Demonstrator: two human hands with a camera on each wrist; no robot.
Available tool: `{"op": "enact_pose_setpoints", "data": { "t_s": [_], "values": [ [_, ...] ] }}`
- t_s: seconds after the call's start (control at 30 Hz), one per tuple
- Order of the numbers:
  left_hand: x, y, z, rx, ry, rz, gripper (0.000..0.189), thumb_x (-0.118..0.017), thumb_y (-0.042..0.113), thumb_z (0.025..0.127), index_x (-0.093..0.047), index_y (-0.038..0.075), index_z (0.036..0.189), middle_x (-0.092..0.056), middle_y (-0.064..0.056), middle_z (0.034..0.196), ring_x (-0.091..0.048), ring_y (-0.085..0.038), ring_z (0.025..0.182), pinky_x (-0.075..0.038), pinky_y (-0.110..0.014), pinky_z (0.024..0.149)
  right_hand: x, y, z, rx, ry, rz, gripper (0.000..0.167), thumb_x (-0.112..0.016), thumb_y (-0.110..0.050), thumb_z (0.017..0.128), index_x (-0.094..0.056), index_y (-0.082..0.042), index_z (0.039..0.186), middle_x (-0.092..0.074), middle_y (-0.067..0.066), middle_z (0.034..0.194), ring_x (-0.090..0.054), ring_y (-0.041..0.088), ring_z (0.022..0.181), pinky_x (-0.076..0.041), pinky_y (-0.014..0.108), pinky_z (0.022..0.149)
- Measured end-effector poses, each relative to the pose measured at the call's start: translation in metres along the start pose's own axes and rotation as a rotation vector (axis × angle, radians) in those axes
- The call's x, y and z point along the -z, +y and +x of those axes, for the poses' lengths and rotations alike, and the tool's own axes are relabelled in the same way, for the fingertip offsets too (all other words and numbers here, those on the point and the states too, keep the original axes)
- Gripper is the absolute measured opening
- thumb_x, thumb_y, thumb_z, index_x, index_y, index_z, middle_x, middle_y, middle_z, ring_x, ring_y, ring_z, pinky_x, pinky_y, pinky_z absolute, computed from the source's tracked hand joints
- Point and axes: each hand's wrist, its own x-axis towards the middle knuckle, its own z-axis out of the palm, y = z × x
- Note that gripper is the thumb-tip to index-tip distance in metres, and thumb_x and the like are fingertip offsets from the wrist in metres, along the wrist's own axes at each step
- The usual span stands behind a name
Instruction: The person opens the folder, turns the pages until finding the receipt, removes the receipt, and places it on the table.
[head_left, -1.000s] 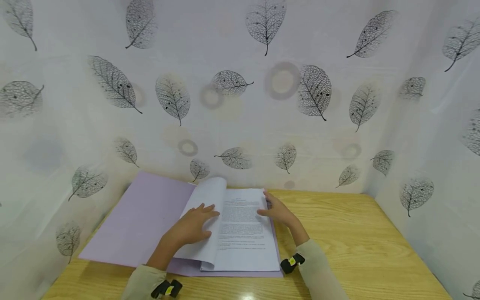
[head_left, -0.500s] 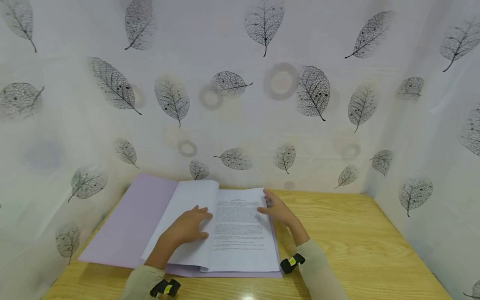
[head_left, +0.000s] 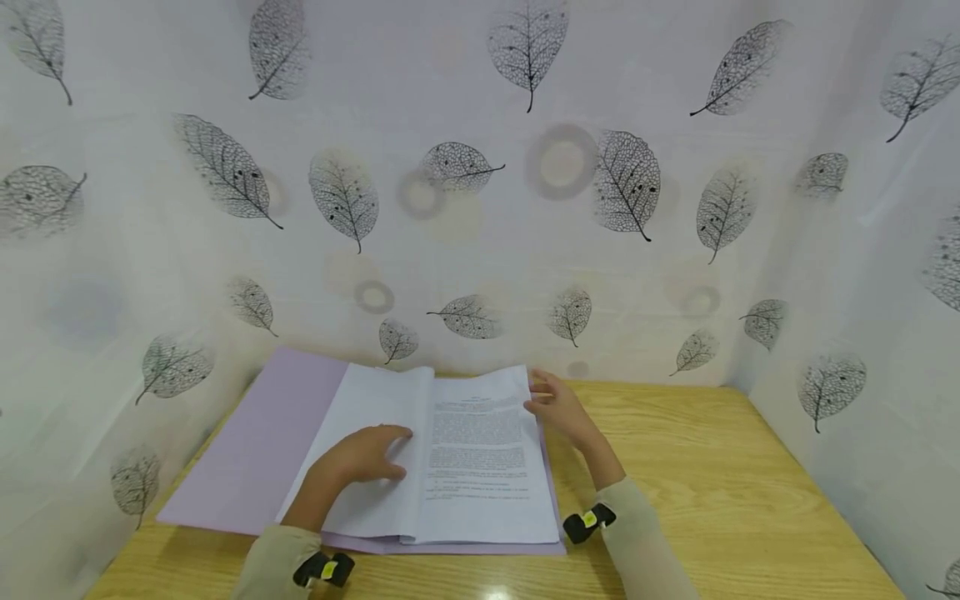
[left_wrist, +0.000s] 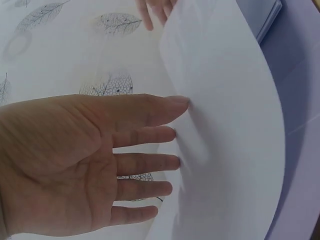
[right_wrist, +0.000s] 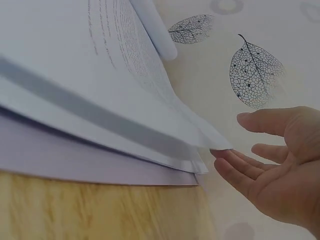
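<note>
A lilac folder point(head_left: 247, 450) lies spread open with a thick stack of paper in it. On the stack's right side a printed page point(head_left: 480, 458) faces up; a blank turned page point(head_left: 367, 508) lies to the left. My left hand point(head_left: 356, 458) is over that blank page, and in the left wrist view its straight fingertips point(left_wrist: 172, 162) touch the paper. At the printed page's far right corner is my right hand point(head_left: 562, 408). In the right wrist view, its fingers point(right_wrist: 235, 175) touch the lifted page corner point(right_wrist: 215, 142) from below, while the thumb stands apart.
The folder sits on a yellow wood-grain table point(head_left: 675, 500), which extends to the right. Behind and at both sides hangs a pale curtain point(head_left: 480, 250) printed with leaves. Each sleeve carries a black wrist camera point(head_left: 590, 522).
The turned page has come down flatter to the left, with my left hand shifting slightly left. My right hand has moved a little up, and the printed page's far right corner has risen.
</note>
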Motion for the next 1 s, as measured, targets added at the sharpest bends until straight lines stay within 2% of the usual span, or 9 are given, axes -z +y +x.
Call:
{"op": "enact_pose_setpoints", "data": {
  "t_s": [0.17, 0.3, 0.4, 0.47, 0.57, 0.73, 1.0],
  "values": [
    [-0.001, -0.004, 0.000, 0.013, -0.021, -0.012, 0.064, -0.084, 0.015, 0.081, -0.060, 0.001, 0.138, -0.061, -0.020, 0.143, -0.054, -0.040, 0.136, -0.043, -0.055, 0.115, 0.007, -0.001, -0.001, 0.002, -0.036, 0.082, 0.061, -0.058, -0.003, 0.101, -0.031, 0.009, 0.154, -0.055, 0.038, 0.139, -0.063, 0.044, 0.121, -0.058, 0.046, 0.100],
    [0.000, -0.006, 0.001, 0.029, -0.032, -0.010, 0.063, -0.085, 0.017, 0.081, -0.060, 0.002, 0.138, -0.061, -0.020, 0.142, -0.054, -0.040, 0.135, -0.044, -0.056, 0.114, 0.013, -0.002, -0.002, -0.003, -0.104, 0.148, 0.052, -0.051, -0.007, 0.105, -0.036, 0.014, 0.150, -0.060, 0.038, 0.130, -0.074, 0.028, 0.098, -0.063, 0.041, 0.091],
    [0.000, -0.006, 0.001, 0.034, -0.036, -0.013, 0.063, -0.085, 0.018, 0.081, -0.061, 0.002, 0.137, -0.062, -0.020, 0.141, -0.054, -0.041, 0.135, -0.044, -0.056, 0.114, 0.016, -0.003, -0.003, -0.018, -0.152, 0.174, 0.049, -0.050, -0.008, 0.106, -0.040, 0.013, 0.149, -0.065, 0.033, 0.123, -0.073, 0.015, 0.082, -0.065, 0.035, 0.082],
    [0.000, -0.006, 0.001, 0.037, -0.039, -0.013, 0.063, -0.085, 0.018, 0.082, -0.061, 0.002, 0.137, -0.062, -0.020, 0.142, -0.053, -0.041, 0.136, -0.043, -0.056, 0.115, 0.017, -0.004, -0.004, -0.025, -0.185, 0.184, 0.049, -0.051, -0.007, 0.105, -0.041, 0.012, 0.149, -0.067, 0.029, 0.118, -0.072, 0.012, 0.077, -0.065, 0.034, 0.079],
    [0.000, -0.007, 0.001, 0.043, -0.043, -0.013, 0.062, -0.085, 0.018, 0.082, -0.061, 0.002, 0.137, -0.061, -0.020, 0.142, -0.053, -0.041, 0.136, -0.043, -0.056, 0.115, 0.018, -0.004, -0.005, -0.017, -0.246, 0.191, 0.051, -0.054, -0.005, 0.103, -0.039, 0.012, 0.149, -0.068, 0.027, 0.119, -0.072, 0.011, 0.078, -0.065, 0.035, 0.078],
    [0.000, -0.006, 0.001, 0.052, -0.048, -0.017, 0.063, -0.084, 0.018, 0.082, -0.061, 0.002, 0.138, -0.061, -0.019, 0.142, -0.053, -0.041, 0.136, -0.043, -0.057, 0.115, 0.016, -0.003, -0.002, 0.003, -0.338, 0.195, 0.058, -0.061, 0.000, 0.098, -0.038, 0.011, 0.150, -0.066, 0.030, 0.126, -0.073, 0.015, 0.090, -0.065, 0.036, 0.079],
    [-0.001, -0.007, 0.001, 0.056, -0.047, -0.028, 0.063, -0.085, 0.018, 0.082, -0.061, 0.003, 0.138, -0.061, -0.019, 0.143, -0.053, -0.041, 0.136, -0.044, -0.057, 0.114, 0.005, -0.006, -0.001, 0.023, -0.392, 0.159, 0.055, -0.065, -0.002, 0.096, -0.046, 0.009, 0.146, -0.069, 0.024, 0.122, -0.071, 0.014, 0.098, -0.064, 0.041, 0.087]
  ]
}}
